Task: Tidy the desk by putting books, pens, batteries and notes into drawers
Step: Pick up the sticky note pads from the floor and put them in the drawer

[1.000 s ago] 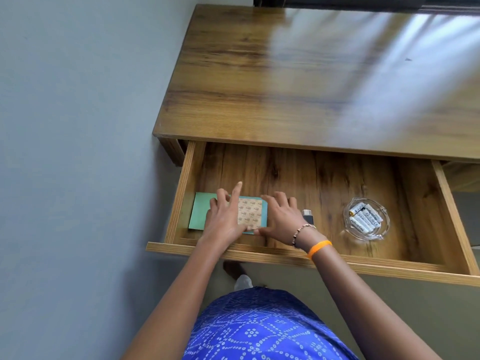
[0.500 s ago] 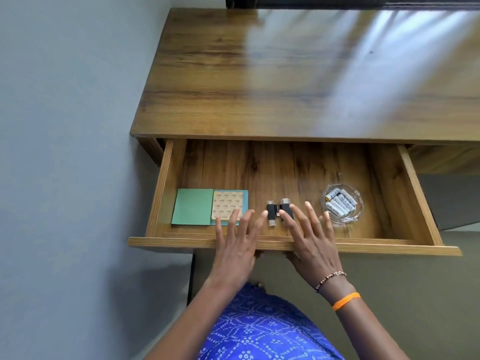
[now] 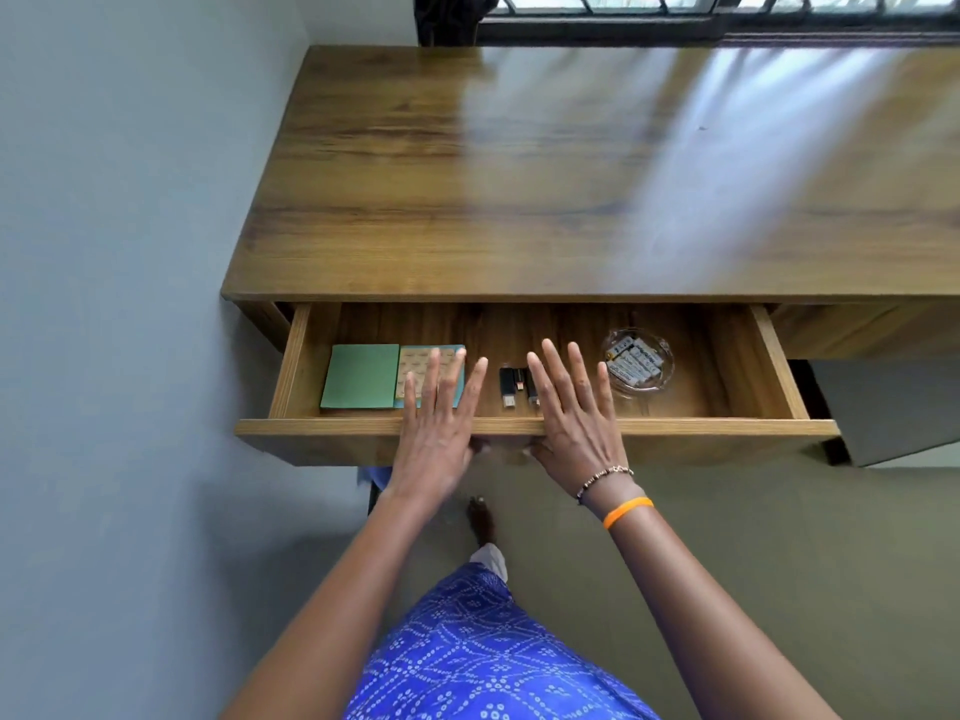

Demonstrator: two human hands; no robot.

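- Both hands pulled back from the drawer's contents since a second ago: left hand and right hand now lie flat on the front panel, fingers spread, gripping nothing.
- Open wooden drawer runs left-right, straight ahead; likely next move is a push away, both hands equally near.
- Inside: green notepad, patterned note block, black USB sticks, glass dish of white batteries.
- Glossy wooden desk top bare; grey wall left, barred window behind.
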